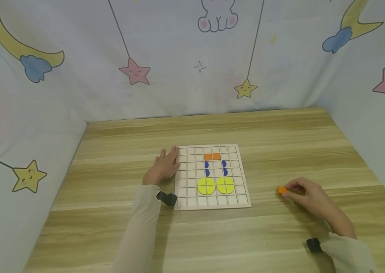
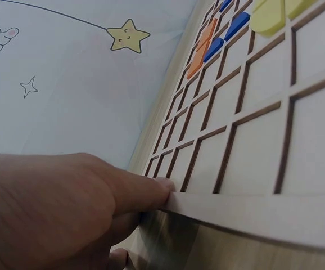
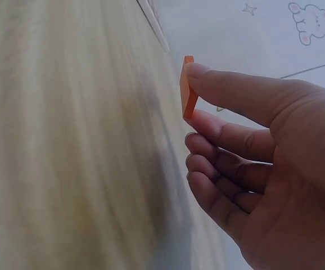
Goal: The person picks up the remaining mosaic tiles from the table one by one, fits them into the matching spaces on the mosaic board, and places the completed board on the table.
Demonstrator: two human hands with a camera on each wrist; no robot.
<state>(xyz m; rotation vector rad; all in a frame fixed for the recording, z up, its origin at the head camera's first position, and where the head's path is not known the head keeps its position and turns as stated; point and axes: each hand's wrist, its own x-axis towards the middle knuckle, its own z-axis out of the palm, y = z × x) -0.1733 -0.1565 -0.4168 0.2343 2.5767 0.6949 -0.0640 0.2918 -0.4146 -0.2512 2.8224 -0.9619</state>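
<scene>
A wooden grid board (image 1: pixel 213 207) lies flat on the table. My left hand (image 1: pixel 163 165) rests along its left side, with fingertips touching the rim near the far left corner; the left wrist view shows a finger of the hand (image 2: pixel 67 208) on that rim. To the right of the board, my right hand (image 1: pixel 315 197) pinches an orange square tile (image 3: pixel 186 93) between thumb and forefinger, above the tabletop. In the board's cells sit two orange squares (image 1: pixel 212 156), several blue half-round pieces (image 1: pixel 207 172) and yellow quarter-round pieces forming two circles (image 1: pixel 206 186).
The wood-grain table (image 1: pixel 117 151) spreads around the board on every side. A pale printed cloth (image 1: pixel 179 98) with stars and moons hangs behind it and along both sides. Each wrist wears a small black camera, the left camera (image 1: pixel 168 198) close beside the board's near left corner.
</scene>
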